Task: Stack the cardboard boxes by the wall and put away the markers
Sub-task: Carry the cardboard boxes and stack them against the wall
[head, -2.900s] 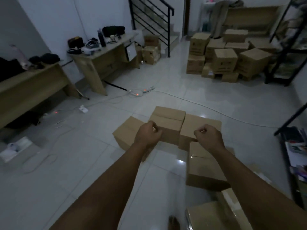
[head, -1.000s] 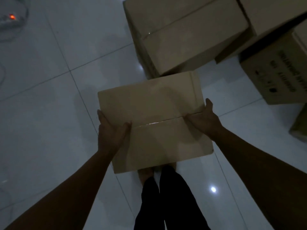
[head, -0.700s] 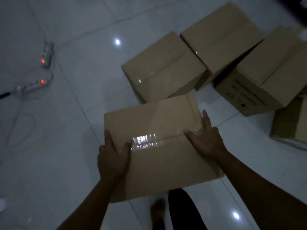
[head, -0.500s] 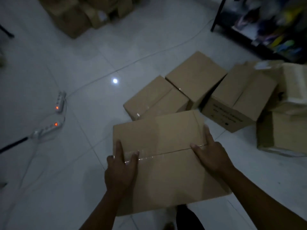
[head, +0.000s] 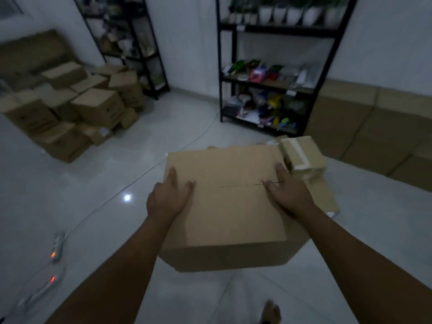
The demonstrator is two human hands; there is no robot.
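Between the left hand (head: 166, 200) and the right hand (head: 288, 192) sits the cardboard box (head: 228, 206), carried off the floor, each hand gripping a side with thumb hooked over the top. Half a second ago the view looked down at floor boxes beyond the hands. Now a black shelf rack (head: 273, 66) stands ahead, a taped box (head: 302, 157) just beyond the right hand.
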